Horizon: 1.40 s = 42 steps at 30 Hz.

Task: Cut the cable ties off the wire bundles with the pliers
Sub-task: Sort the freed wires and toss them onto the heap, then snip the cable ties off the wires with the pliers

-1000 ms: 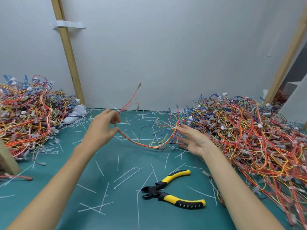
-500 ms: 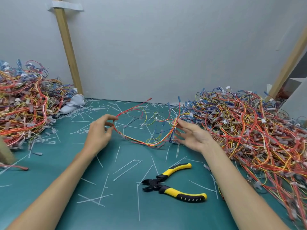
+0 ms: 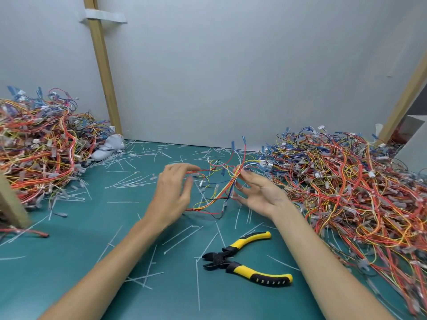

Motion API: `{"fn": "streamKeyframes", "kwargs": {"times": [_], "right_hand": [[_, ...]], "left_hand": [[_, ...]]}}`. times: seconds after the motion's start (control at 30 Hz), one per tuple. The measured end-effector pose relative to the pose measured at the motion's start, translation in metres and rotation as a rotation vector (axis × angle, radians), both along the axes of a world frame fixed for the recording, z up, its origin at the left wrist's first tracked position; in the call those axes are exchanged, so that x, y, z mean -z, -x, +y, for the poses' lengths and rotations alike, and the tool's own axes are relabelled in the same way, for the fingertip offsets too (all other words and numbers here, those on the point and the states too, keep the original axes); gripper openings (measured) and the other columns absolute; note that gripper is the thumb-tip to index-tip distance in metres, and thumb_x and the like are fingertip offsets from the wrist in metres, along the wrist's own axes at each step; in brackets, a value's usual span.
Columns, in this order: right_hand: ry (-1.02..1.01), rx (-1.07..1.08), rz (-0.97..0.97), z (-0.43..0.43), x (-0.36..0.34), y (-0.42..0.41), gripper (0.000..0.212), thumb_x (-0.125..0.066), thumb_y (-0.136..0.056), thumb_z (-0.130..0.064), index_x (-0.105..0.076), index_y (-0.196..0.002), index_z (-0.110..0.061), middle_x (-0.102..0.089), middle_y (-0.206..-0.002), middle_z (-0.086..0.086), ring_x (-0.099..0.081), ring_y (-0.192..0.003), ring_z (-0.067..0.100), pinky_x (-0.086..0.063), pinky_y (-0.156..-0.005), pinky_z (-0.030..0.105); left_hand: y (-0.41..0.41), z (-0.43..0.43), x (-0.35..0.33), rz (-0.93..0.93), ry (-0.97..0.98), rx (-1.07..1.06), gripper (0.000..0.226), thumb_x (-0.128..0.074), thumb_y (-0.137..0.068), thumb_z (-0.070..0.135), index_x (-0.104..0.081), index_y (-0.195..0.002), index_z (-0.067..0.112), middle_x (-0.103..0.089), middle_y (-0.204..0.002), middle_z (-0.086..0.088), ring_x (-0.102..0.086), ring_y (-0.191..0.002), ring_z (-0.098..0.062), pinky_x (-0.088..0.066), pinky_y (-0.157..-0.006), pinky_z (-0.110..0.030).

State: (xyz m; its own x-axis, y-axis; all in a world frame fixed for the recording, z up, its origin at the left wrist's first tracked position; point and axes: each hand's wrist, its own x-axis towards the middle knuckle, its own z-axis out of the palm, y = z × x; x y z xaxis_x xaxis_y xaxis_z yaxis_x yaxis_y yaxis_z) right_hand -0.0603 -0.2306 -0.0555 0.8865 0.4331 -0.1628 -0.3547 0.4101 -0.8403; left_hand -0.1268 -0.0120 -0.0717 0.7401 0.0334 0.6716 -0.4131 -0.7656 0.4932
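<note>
pinching a wire bundle (image 3: 221, 188) at mid-frame between right hand (image 3: 258, 195) thumb and forefinger, other fingers spread; brushing its red strands with the left hand (image 3: 173, 192), too blurred for telling pinch from touch. likely searching for a cable tie on it, then needing the pliers (image 3: 245, 260), lying untouched at lower centre.

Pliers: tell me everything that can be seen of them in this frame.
The pliers are side cutters with a black metal head and yellow handles with black grip ends. They lie flat on the teal mat, jaws slightly apart and pointing left, handles spread to the right. Cut cable ties lie around them. Neither the left hand nor the right hand touches them; both hold a wire bundle farther back.
</note>
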Motion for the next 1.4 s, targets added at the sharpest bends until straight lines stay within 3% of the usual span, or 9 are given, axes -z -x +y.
{"fn": "streamKeyframes", "kwargs": {"times": [0.13, 0.27, 0.47, 0.63, 0.9, 1.07, 1.17, 1.3, 1.4], "right_hand": [[-0.085, -0.032, 0.008, 0.017, 0.001, 0.009, 0.018, -0.068, -0.075, -0.014, -0.067, -0.093, -0.015, -0.069, -0.09, -0.002, -0.059, -0.086, 0.017, -0.048, -0.079, 0.037], [-0.12, -0.081, 0.017, 0.031, 0.004, 0.018, 0.012, -0.066, -0.075, -0.009, -0.07, -0.086, -0.013, -0.07, -0.087, 0.002, -0.06, -0.084, 0.02, -0.051, -0.076, 0.037], [-0.032, -0.019, 0.044, 0.035, 0.008, 0.021, 0.025, -0.066, -0.072, -0.009, -0.062, -0.097, -0.011, -0.064, -0.096, 0.004, -0.06, -0.086, 0.017, -0.044, -0.077, 0.028], [-0.011, -0.017, 0.058, 0.033, 0.009, 0.023, 0.018, -0.067, -0.068, -0.008, -0.065, -0.086, -0.011, -0.067, -0.086, 0.003, -0.062, -0.084, 0.018, -0.045, -0.077, 0.027], [0.073, 0.022, 0.134, 0.009, 0.017, 0.03, 0.011, -0.057, -0.085, 0.004, -0.065, -0.093, 0.003, -0.068, -0.102, 0.02, -0.063, -0.107, 0.037, -0.053, -0.086, 0.036], [0.621, -0.01, -0.195, -0.021, 0.009, 0.049, 0.018, -0.058, -0.095, -0.005, -0.065, -0.108, 0.004, -0.07, -0.11, 0.008, -0.069, -0.102, 0.02, -0.059, -0.077, 0.028], [1.207, -0.042, -0.616, -0.038, -0.006, 0.07, 0.028, -0.063, -0.091, -0.044, -0.069, -0.108, -0.022, -0.067, -0.107, -0.013, -0.062, -0.105, 0.008, -0.051, -0.087, 0.024], [1.667, -0.244, -0.899, -0.045, -0.006, 0.113, 0.099, -0.032, -0.061, -0.097, -0.04, -0.142, -0.04, -0.038, -0.139, -0.021, -0.033, -0.132, 0.005, -0.029, -0.11, 0.033], [1.774, -0.348, -1.086, -0.042, 0.011, 0.134, 0.106, -0.017, -0.063, -0.098, -0.021, -0.15, -0.038, -0.029, -0.145, -0.017, -0.025, -0.135, 0.01, -0.023, -0.111, 0.033]], "left_hand": [[0.011, -0.031, -0.004, 0.055, 0.119, 0.17, 0.023, -0.056, -0.096, 0.022, -0.055, -0.119, 0.019, -0.06, -0.116, 0.009, -0.054, -0.112, -0.008, -0.036, -0.097, -0.015], [0.012, -0.042, 0.005, 0.182, 0.145, 0.151, 0.023, -0.06, -0.094, 0.031, -0.056, -0.113, 0.019, -0.066, -0.108, 0.007, -0.059, -0.107, -0.012, -0.043, -0.098, -0.038], [0.008, -0.03, 0.005, 0.227, 0.185, 0.189, 0.009, -0.059, -0.095, 0.027, -0.064, -0.092, 0.019, -0.067, -0.065, 0.011, -0.065, -0.072, -0.008, -0.05, -0.081, -0.033], [0.005, -0.023, 0.008, 0.246, 0.15, 0.218, 0.008, -0.059, -0.095, 0.023, -0.065, -0.091, 0.021, -0.069, -0.07, 0.009, -0.066, -0.071, -0.012, -0.051, -0.077, -0.032], [0.0, -0.014, 0.017, 0.27, 0.099, 0.232, 0.009, -0.065, -0.091, 0.013, -0.073, -0.092, 0.016, -0.071, -0.075, 0.004, -0.066, -0.074, -0.012, -0.052, -0.076, -0.03], [0.0, -0.012, 0.02, 0.264, 0.142, 0.255, 0.01, -0.064, -0.092, 0.013, -0.073, -0.093, 0.015, -0.071, -0.071, 0.005, -0.065, -0.067, -0.007, -0.05, -0.069, -0.018], [-0.001, -0.011, 0.022, 0.262, 0.146, 0.254, 0.011, -0.063, -0.093, 0.015, -0.074, -0.092, 0.016, -0.069, -0.068, 0.007, -0.061, -0.063, -0.003, -0.049, -0.067, -0.018], [-0.002, -0.013, 0.025, 0.262, 0.106, 0.187, 0.013, -0.063, -0.093, 0.026, -0.076, -0.097, 0.024, -0.066, -0.066, 0.014, -0.059, -0.064, -0.002, -0.052, -0.067, -0.03], [-0.001, -0.016, 0.024, 0.22, -0.02, 0.16, 0.014, -0.061, -0.093, 0.031, -0.074, -0.096, 0.027, -0.063, -0.068, 0.009, -0.054, -0.065, -0.015, -0.051, -0.065, -0.037]]}}
